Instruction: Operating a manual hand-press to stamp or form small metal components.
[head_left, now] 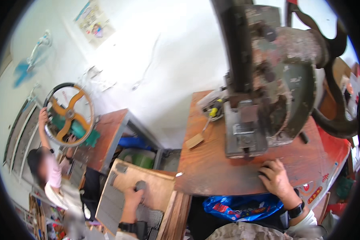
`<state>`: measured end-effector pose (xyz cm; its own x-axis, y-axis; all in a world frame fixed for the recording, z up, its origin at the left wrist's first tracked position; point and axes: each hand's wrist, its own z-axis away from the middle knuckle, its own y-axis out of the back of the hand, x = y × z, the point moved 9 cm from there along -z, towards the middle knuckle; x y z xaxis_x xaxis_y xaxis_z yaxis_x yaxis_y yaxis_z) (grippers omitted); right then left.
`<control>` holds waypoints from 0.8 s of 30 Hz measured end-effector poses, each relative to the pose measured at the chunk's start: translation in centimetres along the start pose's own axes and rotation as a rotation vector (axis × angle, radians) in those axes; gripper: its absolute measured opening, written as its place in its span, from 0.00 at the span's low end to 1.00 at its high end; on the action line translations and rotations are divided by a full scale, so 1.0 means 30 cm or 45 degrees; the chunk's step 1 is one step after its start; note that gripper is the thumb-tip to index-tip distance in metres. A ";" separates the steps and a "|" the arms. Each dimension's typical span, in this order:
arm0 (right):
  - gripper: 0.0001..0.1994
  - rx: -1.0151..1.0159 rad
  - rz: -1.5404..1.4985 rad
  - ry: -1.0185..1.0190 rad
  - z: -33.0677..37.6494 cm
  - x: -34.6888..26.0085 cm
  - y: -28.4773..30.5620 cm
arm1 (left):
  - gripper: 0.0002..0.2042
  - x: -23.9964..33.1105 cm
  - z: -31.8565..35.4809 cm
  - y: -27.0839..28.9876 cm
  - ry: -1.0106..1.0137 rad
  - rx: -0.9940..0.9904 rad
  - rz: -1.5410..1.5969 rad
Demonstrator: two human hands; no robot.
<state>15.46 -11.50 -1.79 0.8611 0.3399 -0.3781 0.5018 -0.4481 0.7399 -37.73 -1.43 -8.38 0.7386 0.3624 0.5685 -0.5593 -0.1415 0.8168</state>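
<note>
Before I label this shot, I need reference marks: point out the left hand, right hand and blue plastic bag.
Left hand [132, 197]: head view, back of the hand.
Right hand [275, 181]: head view, back of the hand.
Blue plastic bag [244, 208]: head view, its shiny middle.

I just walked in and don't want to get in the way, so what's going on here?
The person's left grip holds a small dark grey piece over a shallow wooden tray with more grey pieces in it. The right grip holds nothing and rests on the wooden tabletop, near the front of a hand-wheel press. At the left, a co-worker reaches up to the rim of a yellow-spoked handwheel.
</note>
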 end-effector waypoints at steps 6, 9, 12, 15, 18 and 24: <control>0.11 -0.014 -0.011 0.012 0.007 0.010 0.007 | 0.13 0.596 0.098 -0.037 -0.495 -0.187 0.289; 0.10 0.008 -0.046 0.029 0.015 0.014 0.010 | 0.12 0.957 0.184 -0.168 -0.745 -0.254 0.202; 0.10 -0.008 -0.057 0.027 0.024 0.025 0.001 | 0.18 1.229 0.263 -0.303 -0.923 -0.218 0.022; 0.10 -0.003 -0.066 0.030 0.032 0.032 0.002 | 0.19 1.377 0.338 -0.385 -1.010 -0.147 -0.056; 0.11 -0.004 -0.057 0.032 0.038 0.033 0.006 | 0.20 1.443 0.387 -0.433 -1.013 -0.069 -0.116; 0.12 -0.010 -0.094 0.027 0.041 0.042 -0.002 | 0.21 1.452 0.402 -0.433 -1.262 -0.317 0.309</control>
<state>16.62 -12.06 -2.97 0.8198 0.3896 -0.4197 0.5630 -0.4145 0.7150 6.26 5.09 6.96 0.5109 -0.5825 0.6322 -0.7123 0.1248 0.6907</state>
